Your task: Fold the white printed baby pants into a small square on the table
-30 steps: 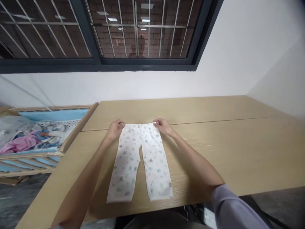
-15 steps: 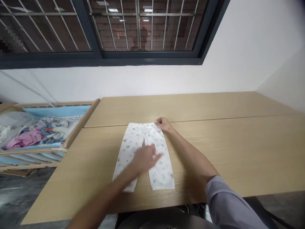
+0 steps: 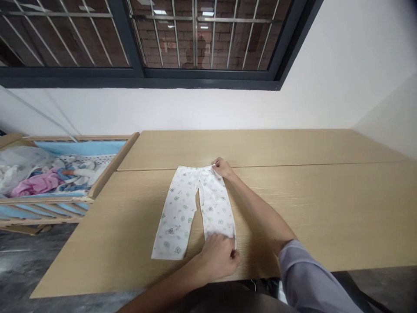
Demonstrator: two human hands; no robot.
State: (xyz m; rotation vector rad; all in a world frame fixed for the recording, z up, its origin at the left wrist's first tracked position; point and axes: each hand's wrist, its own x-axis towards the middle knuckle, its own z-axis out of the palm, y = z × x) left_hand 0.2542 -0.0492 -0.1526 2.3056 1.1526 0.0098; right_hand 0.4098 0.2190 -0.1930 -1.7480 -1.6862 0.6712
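Observation:
A small pair of white trousers (image 3: 177, 217) with a scattered print lies flat on the wooden table, waistband away from me and legs towards me. At the right end of the waistband, my right hand (image 3: 222, 168) pinches the cloth between thumb and fingers. My left hand (image 3: 220, 256) is closed at the lower end of the right-hand leg, its curled fingers covering the hem. The left-hand leg lies spread on the table, touched by neither hand. A narrow gap of bare wood shows between the two legs.
The wooden table (image 3: 312, 208) has a seam running across it and meets a white wall (image 3: 208, 108). At its left stands a wooden cot (image 3: 114, 165) with blue lining, holding a pink cloth (image 3: 39, 182) and other fabrics. Above is a dark-framed barred window (image 3: 208, 78).
My left hand has moved down and to the right, from over the middle of the trousers to the hem of the right-hand leg. My right hand stays at the waistband.

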